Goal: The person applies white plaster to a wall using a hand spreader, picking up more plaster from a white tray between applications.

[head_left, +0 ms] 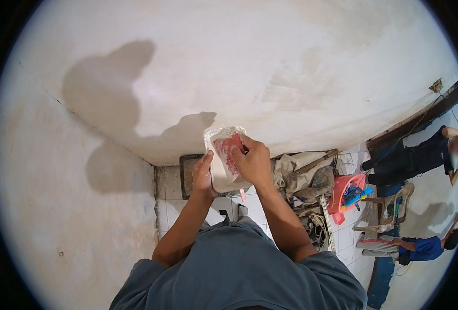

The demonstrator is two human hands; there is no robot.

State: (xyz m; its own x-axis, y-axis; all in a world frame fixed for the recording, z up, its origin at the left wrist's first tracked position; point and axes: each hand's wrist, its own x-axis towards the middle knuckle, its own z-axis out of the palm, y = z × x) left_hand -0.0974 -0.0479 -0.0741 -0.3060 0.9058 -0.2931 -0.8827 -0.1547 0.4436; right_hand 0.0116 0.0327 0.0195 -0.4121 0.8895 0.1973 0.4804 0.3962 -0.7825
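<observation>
Held up before me is a cream-white rectangular tub (218, 173) with whitish paste smeared on its rim and inner walls. My left hand (203, 175) grips its left side, the thumb on the near wall and the other fingers mostly hidden beneath. My right hand (253, 161) pinches a red flat scraper (225, 146), which lies inside the tub and is streaked with white paste. Below the tub's lower edge a narrow pink strip (243, 195) shows; what it belongs to is hidden.
Pale patchy walls (198, 62) meet in a corner at left. A dark-rimmed tray (186, 175) lies on the tiled floor. To the right are crumpled sacking (301, 168), a pink container (342, 194) of tools and a chair (404, 199). Two people (417, 160) stand farther right.
</observation>
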